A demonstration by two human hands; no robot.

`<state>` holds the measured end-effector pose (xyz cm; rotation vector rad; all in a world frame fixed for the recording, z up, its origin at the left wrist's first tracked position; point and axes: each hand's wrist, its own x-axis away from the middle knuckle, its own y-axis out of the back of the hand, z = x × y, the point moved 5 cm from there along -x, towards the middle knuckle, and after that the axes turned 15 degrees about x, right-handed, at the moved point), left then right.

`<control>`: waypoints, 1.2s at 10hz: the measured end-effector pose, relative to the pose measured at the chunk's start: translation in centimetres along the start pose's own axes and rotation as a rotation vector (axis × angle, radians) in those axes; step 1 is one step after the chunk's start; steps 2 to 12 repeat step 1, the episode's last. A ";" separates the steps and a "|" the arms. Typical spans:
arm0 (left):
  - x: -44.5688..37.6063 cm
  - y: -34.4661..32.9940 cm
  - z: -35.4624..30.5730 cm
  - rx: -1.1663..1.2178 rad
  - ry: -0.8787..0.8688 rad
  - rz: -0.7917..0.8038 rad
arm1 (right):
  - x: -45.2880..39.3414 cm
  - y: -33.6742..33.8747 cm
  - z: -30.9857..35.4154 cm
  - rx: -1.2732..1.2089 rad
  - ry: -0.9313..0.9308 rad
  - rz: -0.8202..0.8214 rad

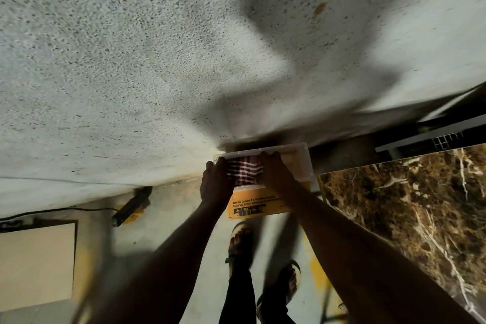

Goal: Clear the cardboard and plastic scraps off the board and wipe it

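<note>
The big speckled grey-white board fills the upper part of the view. At its near edge both my hands hold one bundle. The bundle is a clear plastic tray piece, a maroon-and-white checked cloth and a yellow printed cardboard box flap below them. My left hand grips the bundle's left side, with its fingers curled round the plastic and cloth. My right hand grips from the right, fingers over the cloth and the tray's rim. A brown speck lies far out on the board.
A brown marbled slab stands close at the right. A beige panel and a black cable lie on the floor at the left, with a black-and-yellow tool beside them. My sandalled feet stand on the pale floor below the bundle.
</note>
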<state>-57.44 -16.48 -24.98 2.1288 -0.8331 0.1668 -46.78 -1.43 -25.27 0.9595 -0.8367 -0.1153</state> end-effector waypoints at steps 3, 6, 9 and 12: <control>0.6 0.9 -0.7 -0.148 0.017 -0.013 | 0.8 0.6 -0.1 -0.034 -0.001 -0.051; 0.6 0.9 -0.7 -0.148 0.017 -0.013 | 0.8 0.6 -0.1 -0.034 -0.001 -0.051; 0.6 0.9 -0.7 -0.148 0.017 -0.013 | 0.8 0.6 -0.1 -0.034 -0.001 -0.051; 0.6 0.9 -0.7 -0.148 0.017 -0.013 | 0.8 0.6 -0.1 -0.034 -0.001 -0.051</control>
